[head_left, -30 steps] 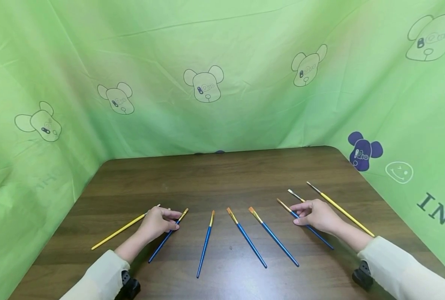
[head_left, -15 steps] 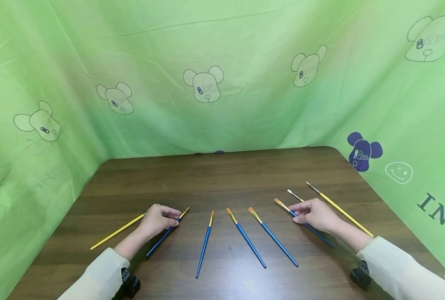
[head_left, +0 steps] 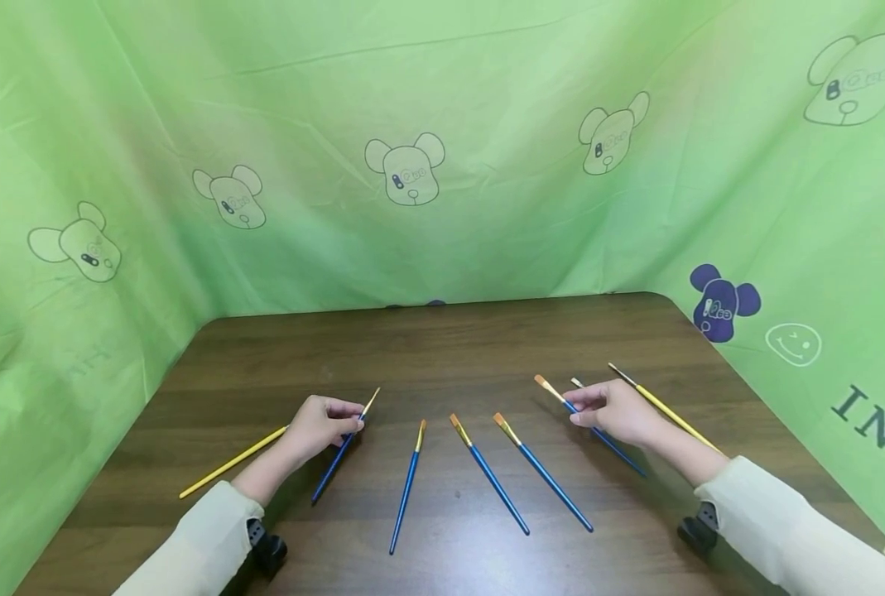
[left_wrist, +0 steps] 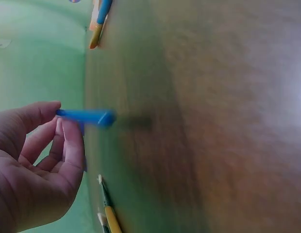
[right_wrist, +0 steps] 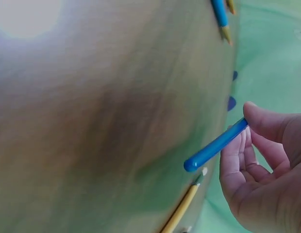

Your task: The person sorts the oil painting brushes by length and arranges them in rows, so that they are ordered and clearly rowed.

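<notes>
My left hand (head_left: 321,429) pinches a blue-handled paintbrush (head_left: 332,476) between thumb and fingers near its gold ferrule. The brush slants with its tip up and away; in the left wrist view its blue handle (left_wrist: 87,116) points at the camera, off the table. On the right, my right hand (head_left: 621,411) pinches a second blue paintbrush (head_left: 621,453) just below the ferrule, its flat tan bristles toward the far left. The right wrist view shows that handle (right_wrist: 216,145) above the tabletop. Between the hands lie three more blue paintbrushes (head_left: 408,495) (head_left: 497,483) (head_left: 557,487).
A yellow-handled paintbrush (head_left: 229,463) lies left of my left hand, with a second brush tip (left_wrist: 101,218) beside it. Beyond my right hand lie another yellow paintbrush (head_left: 666,408) and a white-tipped one (head_left: 577,383), mostly hidden. A green cloth (head_left: 412,248) surrounds the brown table (head_left: 412,352).
Both hands have risen from the table with their paintbrushes. The left has shifted slightly right and the right slightly left. The brushes lying on the table have stayed put.
</notes>
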The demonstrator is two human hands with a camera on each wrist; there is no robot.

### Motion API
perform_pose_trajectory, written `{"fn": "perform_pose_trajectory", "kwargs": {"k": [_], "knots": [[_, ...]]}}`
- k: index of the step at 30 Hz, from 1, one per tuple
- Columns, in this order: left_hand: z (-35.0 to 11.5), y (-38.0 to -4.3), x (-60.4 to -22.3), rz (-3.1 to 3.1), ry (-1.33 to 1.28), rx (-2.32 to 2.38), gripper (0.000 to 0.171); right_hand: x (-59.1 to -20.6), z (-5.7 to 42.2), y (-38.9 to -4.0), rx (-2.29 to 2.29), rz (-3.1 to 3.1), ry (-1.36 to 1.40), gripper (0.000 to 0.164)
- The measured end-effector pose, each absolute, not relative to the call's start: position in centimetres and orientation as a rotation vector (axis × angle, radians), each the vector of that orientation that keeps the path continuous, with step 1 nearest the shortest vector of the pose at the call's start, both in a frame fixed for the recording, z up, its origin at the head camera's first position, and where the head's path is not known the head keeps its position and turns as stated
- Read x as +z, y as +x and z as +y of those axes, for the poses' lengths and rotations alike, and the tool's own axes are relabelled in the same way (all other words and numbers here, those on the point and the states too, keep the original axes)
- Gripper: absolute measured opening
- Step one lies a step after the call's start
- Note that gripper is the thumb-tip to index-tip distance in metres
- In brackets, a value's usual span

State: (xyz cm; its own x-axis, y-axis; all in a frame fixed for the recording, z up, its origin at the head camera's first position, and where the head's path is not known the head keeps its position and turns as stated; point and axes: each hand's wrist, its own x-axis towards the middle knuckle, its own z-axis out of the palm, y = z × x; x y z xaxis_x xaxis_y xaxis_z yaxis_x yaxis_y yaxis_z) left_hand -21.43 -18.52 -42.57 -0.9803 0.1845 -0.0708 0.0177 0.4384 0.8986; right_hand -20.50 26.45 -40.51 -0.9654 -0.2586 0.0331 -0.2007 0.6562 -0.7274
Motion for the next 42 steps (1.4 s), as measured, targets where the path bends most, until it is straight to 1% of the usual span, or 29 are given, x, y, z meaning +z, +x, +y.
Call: {"fn": "perform_pose_trajectory", "kwargs": {"k": [11, 17, 30, 35, 42], "knots": [[-17.2, -23.2, -42.1, 2.344, 0.078, 1.756, 0.035, -39.5, 25.0, -22.5, -1.349, 2.658, -0.224, 0.036], [-16.7, -24.0, -41.8, 2.269, 0.044, 1.828, 0.039, -39.2, 24.2, -23.5, -1.441, 2.545, -0.198, 0.041], [-14.8, -26.4, -41.3, 2.175, -0.037, 1.958, 0.036, -39.0, 22.3, -25.4, -1.540, 2.450, -0.150, 0.046], [-14.3, -27.2, -41.1, 2.164, -0.052, 1.978, 0.039, -39.0, 21.8, -26.3, -1.572, 2.432, -0.122, 0.047], [-13.7, -28.6, -41.2, 2.048, -0.037, 2.051, 0.044, -39.0, 21.0, -27.9, -1.695, 2.325, -0.033, 0.052]]}}
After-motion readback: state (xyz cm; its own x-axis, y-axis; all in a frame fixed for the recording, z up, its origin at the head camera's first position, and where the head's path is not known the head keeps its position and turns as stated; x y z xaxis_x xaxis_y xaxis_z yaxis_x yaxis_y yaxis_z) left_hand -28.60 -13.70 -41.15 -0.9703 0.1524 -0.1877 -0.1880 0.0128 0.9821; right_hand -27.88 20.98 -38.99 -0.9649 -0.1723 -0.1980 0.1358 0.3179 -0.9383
